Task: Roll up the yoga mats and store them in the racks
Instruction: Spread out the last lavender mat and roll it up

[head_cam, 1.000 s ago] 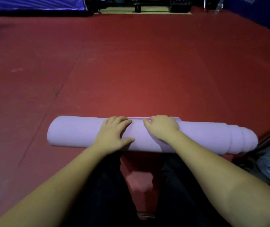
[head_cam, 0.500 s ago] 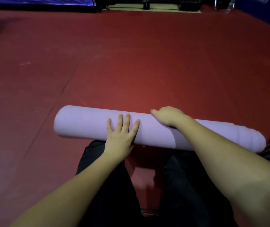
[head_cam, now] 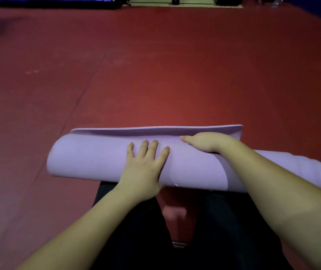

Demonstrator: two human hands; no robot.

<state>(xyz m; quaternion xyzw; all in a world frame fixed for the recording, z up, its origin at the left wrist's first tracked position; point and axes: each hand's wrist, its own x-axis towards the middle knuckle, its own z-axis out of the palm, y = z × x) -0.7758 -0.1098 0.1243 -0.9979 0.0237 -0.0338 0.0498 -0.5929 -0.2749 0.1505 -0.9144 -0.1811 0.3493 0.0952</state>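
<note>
Two hands lay on the lilac yoga mat (head_cam: 101, 158), which rested as a nearly finished roll across the person's dark-clothed knees (head_cam: 233, 221) on the red floor (head_cam: 155, 75). Nearest, the left hand (head_cam: 144, 168) pressed flat with fingers spread, probably pinning the roll so it would not spring loose. Just beyond, the right hand (head_cam: 208, 142) curled over the far side where the loose flap (head_cam: 155, 130) stood up, likely to tuck it down. Farther off, floor seams ran away toward blue padding (head_cam: 44, 0) along the dim back wall; no rack showed
</note>
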